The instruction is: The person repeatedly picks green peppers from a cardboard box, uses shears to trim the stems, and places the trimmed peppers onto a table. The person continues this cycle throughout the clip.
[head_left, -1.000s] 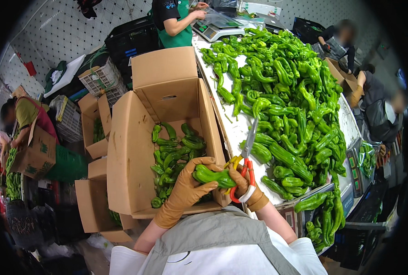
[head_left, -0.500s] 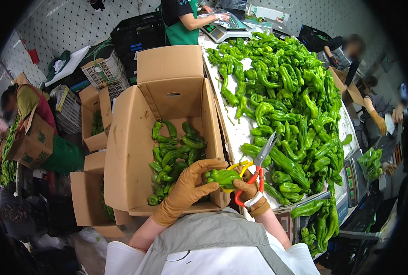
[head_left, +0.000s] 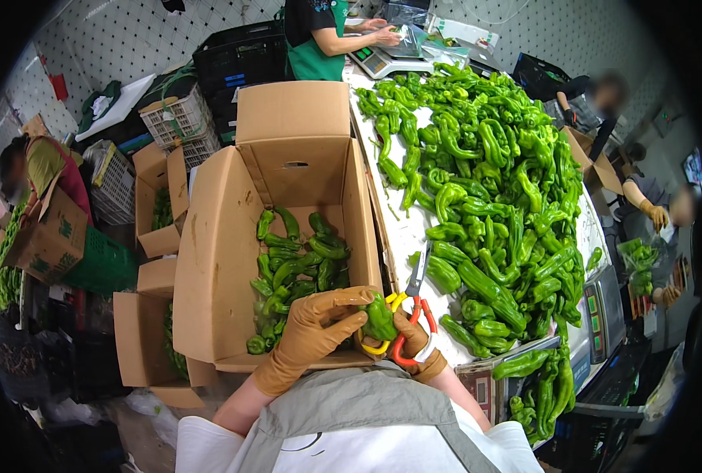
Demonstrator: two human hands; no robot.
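Observation:
My left hand (head_left: 315,331), in a tan rubber glove, is closed around a green pepper (head_left: 380,319) at the near edge of an open cardboard box (head_left: 217,260). The pepper sits between both hands. Scissors (head_left: 408,315) with red and yellow handles are in my gloved right hand (head_left: 414,347), their blades pointing up and away over the table. Several green peppers (head_left: 296,272) lie in the bottom of the box. A big heap of green peppers (head_left: 493,197) covers the white table (head_left: 398,232) to my right.
Smaller cardboard boxes (head_left: 154,205) stand to the left of the big box. A person in a green apron (head_left: 319,35) works at a scale (head_left: 386,59) at the table's far end. Other people stand at the right (head_left: 650,209) and left (head_left: 39,169). Plastic crates (head_left: 181,118) are behind the boxes.
The pepper has moved from lying across my hands to being tucked inside my left hand's grip. The scissors stay in my right hand, blades still pointing up.

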